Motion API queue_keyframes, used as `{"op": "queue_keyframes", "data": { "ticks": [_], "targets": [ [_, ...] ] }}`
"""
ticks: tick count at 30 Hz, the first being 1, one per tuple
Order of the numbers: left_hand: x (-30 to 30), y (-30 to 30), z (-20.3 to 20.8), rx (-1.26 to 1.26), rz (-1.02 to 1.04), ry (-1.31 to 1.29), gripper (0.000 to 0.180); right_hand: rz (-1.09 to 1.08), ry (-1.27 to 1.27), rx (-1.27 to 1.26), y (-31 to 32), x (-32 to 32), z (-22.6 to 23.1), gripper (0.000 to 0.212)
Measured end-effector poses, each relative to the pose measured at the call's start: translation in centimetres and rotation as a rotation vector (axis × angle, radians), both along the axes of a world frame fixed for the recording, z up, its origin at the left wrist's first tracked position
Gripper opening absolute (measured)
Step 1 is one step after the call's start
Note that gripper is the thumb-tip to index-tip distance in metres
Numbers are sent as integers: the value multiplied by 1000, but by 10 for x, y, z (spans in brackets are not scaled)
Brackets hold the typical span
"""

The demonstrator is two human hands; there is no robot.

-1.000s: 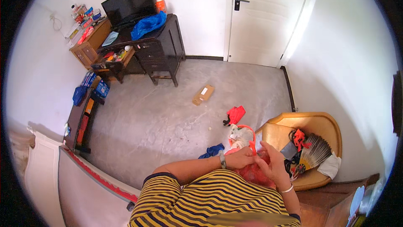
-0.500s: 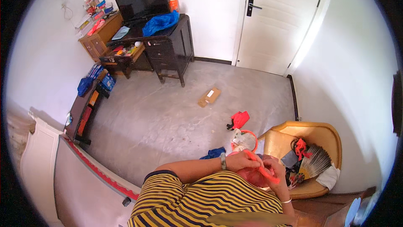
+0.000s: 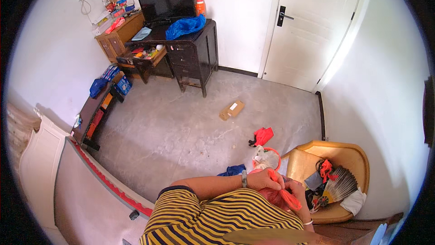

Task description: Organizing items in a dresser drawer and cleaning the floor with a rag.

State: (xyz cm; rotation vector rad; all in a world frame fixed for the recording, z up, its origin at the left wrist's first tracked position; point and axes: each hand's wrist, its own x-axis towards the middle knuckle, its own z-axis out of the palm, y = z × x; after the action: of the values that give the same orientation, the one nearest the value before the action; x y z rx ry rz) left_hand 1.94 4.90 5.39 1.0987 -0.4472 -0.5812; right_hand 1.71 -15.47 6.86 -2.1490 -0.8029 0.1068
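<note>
Close to my body, a thin red plastic bag (image 3: 289, 199) is gathered between my two hands. My left hand (image 3: 262, 179), with a pale bangle on its wrist, pinches a bunched part of the bag. Facing it, my right hand (image 3: 297, 191) has its fingers closed on the bag's other side; a thin white bracelet circles that wrist. Part of the right fingers is hidden by the plastic. Below the hands, reddish see-through plastic spreads against my striped shirt (image 3: 217, 213); its contents cannot be made out.
A wicker chair (image 3: 312, 147) at the right holds a folding fan (image 3: 340, 185), a white cloth and dark items. Beyond my hands are a red-rimmed basket (image 3: 277, 156), red cloth (image 3: 263, 135), blue bundle (image 3: 233, 170) and cardboard piece (image 3: 232, 110). A desk (image 3: 188, 59) has its drawer pulled out.
Both hands remain on the red bag; its gathered part has shifted slightly between the fingers. The whole view has tilted, so the room sits lower and farther right.
</note>
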Motion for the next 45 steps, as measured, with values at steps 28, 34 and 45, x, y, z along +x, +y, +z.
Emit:
{"op": "queue_keyframes", "data": {
  "ticks": [28,34,45],
  "targets": [
    [1,-15,12,480,460,-791,15,-92,116,193,13,-3,5,24],
    [-4,-17,13,526,394,-821,17,-127,184,239,9,-13,13,22],
    [-2,-16,11,528,298,-820,13,-386,184,324,10,-28,0,10]
  ]
}}
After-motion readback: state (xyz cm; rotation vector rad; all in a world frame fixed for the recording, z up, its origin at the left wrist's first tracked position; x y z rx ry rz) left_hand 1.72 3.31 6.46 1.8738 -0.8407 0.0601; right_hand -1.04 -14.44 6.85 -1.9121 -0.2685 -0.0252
